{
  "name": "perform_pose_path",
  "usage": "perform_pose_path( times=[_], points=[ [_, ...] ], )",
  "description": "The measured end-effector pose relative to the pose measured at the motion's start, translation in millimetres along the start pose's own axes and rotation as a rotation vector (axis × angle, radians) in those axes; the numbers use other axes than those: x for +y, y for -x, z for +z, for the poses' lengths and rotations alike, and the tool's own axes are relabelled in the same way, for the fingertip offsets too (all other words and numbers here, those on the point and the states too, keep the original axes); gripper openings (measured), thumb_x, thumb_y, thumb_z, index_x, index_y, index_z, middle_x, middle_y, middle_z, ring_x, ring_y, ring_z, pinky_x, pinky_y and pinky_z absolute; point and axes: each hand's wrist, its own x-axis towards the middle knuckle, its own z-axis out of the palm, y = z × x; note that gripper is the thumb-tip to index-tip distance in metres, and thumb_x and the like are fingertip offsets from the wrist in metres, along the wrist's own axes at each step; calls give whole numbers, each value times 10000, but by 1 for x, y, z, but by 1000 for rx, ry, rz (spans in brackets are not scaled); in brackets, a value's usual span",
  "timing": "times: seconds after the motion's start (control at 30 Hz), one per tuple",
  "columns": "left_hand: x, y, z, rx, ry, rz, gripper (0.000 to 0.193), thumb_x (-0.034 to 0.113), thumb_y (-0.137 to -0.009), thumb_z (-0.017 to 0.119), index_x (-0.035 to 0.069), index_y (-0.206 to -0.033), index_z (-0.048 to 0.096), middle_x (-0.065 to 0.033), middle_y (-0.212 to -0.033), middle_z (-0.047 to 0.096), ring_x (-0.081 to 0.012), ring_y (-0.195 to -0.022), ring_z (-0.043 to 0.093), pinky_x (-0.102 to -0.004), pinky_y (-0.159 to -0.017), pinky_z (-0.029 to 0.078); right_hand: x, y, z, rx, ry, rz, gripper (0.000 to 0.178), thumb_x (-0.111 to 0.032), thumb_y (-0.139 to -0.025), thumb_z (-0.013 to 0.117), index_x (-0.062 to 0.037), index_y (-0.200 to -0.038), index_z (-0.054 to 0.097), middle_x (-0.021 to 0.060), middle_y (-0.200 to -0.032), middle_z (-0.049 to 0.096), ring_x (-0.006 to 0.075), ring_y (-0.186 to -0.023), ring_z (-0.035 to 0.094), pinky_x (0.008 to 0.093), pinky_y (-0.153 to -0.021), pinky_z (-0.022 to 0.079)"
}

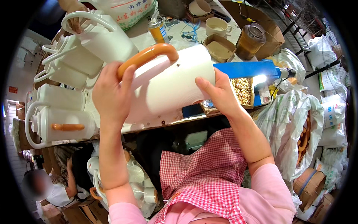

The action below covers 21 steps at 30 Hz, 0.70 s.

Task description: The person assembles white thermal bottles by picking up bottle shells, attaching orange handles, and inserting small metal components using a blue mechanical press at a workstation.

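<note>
Between my two hands a white cylindrical jug point(169, 84) lies tilted on its side above the table edge. An orange curved handle point(151, 55) sits along its upper side. My left hand point(112, 91) is closed around the end of the jug nearest the handle's left end, its fingers partly hidden. At the opposite end, my right hand point(220, 91) grips the base, thumb on the near side and fingers out of sight behind. Just beyond the right hand is a blue machine arm point(246, 70) with a bright lamp.
White jugs with loop handles point(59, 125) stand at the left; another person's hand point(74, 24) touches one at the back. A spray can point(158, 30), a brown lidded jar point(251, 41) and a tray of brass-coloured fasteners point(242, 91) are on the table. Plastic bags point(289, 119) hang at right.
</note>
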Motion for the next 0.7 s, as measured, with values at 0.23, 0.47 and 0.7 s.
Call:
perform_pose_path(
  times=[0.23,0.47,0.7],
  points=[
    [53,-68,12,-551,-110,200,336,344,-983,621,14,-975,684,-139,-856,729,-228,-692,647,-349,-673,496,-9,-6,2,-24,-25,44,392,-237,-982,619,3,-1290,583,88,-1056,699,153,-890,699,291,-581,617],
    [55,-65,5,-574,124,91,313,291,-979,679,-20,-967,711,5,-765,677,-51,-661,474,-242,-579,393,8,-15,-8,-49,8,29,459,-303,-961,620,-17,-1318,580,128,-1158,684,226,-997,692,349,-569,627],
    [68,-59,3,-635,157,78,340,317,-937,723,-23,-933,717,-34,-727,689,-82,-644,560,-266,-597,468,6,-11,-6,-31,-8,104,465,-330,-966,611,-15,-1309,591,152,-1152,675,254,-993,686,363,-578,626]
  ],
)
